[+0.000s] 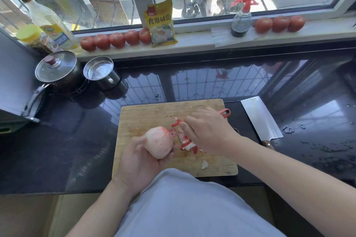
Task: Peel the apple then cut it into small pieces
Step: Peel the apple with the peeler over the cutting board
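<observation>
Apple (159, 141): nearly bare, cupped in left hand (138, 161).
Peeler (179, 123): gripped by right hand (209, 131); red flecks are best shaved lightly.

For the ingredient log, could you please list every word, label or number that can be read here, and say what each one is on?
"食用碱面": large dark characters on the yellow packet leaning against the window.
Small red logo at the packet's top: too small to read.
Blue and yellow label on the oil bottle: print blurred, unreadable.
Nothing else carries legible text.
</observation>
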A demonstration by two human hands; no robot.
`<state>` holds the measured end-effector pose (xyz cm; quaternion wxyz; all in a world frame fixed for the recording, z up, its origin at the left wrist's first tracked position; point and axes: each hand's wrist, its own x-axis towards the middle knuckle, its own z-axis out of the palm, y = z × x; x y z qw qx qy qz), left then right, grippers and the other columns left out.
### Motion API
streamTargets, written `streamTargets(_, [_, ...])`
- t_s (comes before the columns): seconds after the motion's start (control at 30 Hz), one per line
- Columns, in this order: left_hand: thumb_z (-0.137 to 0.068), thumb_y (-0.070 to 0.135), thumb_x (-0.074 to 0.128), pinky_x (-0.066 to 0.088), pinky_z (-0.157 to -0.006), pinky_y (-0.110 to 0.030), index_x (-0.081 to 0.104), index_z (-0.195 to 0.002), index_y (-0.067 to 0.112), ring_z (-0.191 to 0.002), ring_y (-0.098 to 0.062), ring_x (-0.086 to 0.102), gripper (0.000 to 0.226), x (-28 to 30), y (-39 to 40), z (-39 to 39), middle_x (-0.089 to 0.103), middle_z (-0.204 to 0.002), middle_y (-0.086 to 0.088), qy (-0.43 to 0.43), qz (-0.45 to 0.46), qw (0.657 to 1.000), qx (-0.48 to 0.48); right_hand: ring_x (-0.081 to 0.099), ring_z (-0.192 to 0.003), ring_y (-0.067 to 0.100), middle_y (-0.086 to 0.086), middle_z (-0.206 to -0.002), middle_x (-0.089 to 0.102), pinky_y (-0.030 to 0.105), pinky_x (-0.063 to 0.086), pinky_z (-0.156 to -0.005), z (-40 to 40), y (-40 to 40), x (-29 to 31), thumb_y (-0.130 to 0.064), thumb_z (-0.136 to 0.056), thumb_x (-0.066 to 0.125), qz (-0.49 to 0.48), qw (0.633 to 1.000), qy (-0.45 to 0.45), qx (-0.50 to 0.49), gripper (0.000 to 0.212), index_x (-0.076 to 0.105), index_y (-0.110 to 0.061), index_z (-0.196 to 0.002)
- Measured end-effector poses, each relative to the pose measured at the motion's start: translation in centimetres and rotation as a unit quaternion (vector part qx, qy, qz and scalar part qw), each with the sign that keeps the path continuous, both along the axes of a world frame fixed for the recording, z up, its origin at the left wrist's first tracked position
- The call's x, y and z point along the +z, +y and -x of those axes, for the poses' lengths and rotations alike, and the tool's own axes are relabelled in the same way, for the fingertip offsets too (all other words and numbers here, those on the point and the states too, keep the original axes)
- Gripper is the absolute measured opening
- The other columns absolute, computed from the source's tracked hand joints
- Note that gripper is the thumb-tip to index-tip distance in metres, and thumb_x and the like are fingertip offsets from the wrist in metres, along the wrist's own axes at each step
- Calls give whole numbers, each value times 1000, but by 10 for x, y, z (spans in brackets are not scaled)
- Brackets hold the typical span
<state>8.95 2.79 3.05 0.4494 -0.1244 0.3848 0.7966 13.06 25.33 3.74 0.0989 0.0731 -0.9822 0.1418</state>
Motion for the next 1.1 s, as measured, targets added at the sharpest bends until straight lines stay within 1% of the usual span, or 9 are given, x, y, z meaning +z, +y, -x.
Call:
streamTargets(0.07, [-89, 44, 65, 61, -79, -39, 63, -128, 5, -100, -33, 67, 56, 2, 6, -1, 68, -119, -19, 7, 75, 997, 2, 48, -62, 21, -9, -63, 50, 38, 40, -67, 1, -14, 13, -36, -105, 35, -17, 999, 28, 26, 43, 53, -19, -70])
streamTargets(0.17, [-92, 48, 56, 58, -80, -40, 69, -120, 10, -89, -24, 69, 49, 0, 13, -6, 73, -111, -14, 34, 148, 988, -6, 50, -62, 25, -2, -64, 57, 39, 38, -65, 6, -28, 20, -36, -104, 37, -30, 998, 56, 29, 44, 56, -17, -69])
streamTargets(0.3, [-99, 47, 51, 52, -80, -42, 77, -100, 12, -77, -24, 68, 43, 5, 16, -9, 73, -101, -15, 49, 180, 982, -1, 53, -61, 28, 2, -64, 59, 42, 41, -64, 11, -36, 17, -35, -103, 39, -73, 994, 71, 42, 43, 57, -16, -69])
streamTargets(0.43, [-100, 44, 52, 48, -71, -39, 73, -101, 11, -72, -26, 64, 39, 8, 16, -7, 71, -94, -15, 35, 201, 979, 5, 49, -59, 23, -3, -62, 57, 35, 37, -63, 16, -26, 4, -33, -102, 41, -62, 995, 66, 48, 41, 58, -17, -67])
streamTargets(0.6, [-99, 43, 55, 56, -51, -32, 65, -114, 5, -75, -33, 65, 43, 13, 10, -9, 70, -94, -19, -18, 184, 982, 28, 63, -72, 24, -3, -72, 65, 35, 42, -69, 29, 22, -45, -27, -99, 49, -189, 973, -120, -49, 30, 66, -23, -75])
streamTargets(0.8, [-97, 47, 60, 62, -61, -34, 66, -114, 4, -92, -42, 68, 47, 14, 5, -3, 71, -99, -21, -53, 143, 987, 48, 65, -84, 24, -3, -88, 67, 38, 46, -71, 10, 36, -60, -33, -100, 53, -209, 961, -157, -92, 18, 69, -28, -97])
streamTargets(0.93, [-89, 50, 64, 58, -58, -32, 67, -113, 5, -90, -39, 68, 52, 7, 6, -4, 71, -97, -18, -40, 181, 982, 22, 60, -67, 24, -4, -69, 61, 39, 49, -65, 12, 23, -36, -30, -100, 53, -126, 984, -110, -64, 29, 59, -20, -73])
streamTargets(1.03, [-91, 48, 63, 53, -75, -38, 70, -107, 6, -82, -31, 69, 45, 3, 10, -5, 72, -94, -16, 7, 206, 978, 22, 50, -58, 19, -7, -60, 52, 38, 45, -65, 9, -1, -2, -36, -105, 39, -9, 997, -71, -41, 43, 46, -21, -65])
streamTargets(1.1, [-97, 47, 56, 47, -80, -40, 75, -102, 10, -79, -27, 66, 42, 3, 14, -5, 71, -95, -14, 49, 215, 975, 10, 49, -54, 21, -7, -57, 52, 38, 45, -61, 8, -21, 13, -34, -102, 45, 14, 1000, -6, -24, 41, 46, -22, -63])
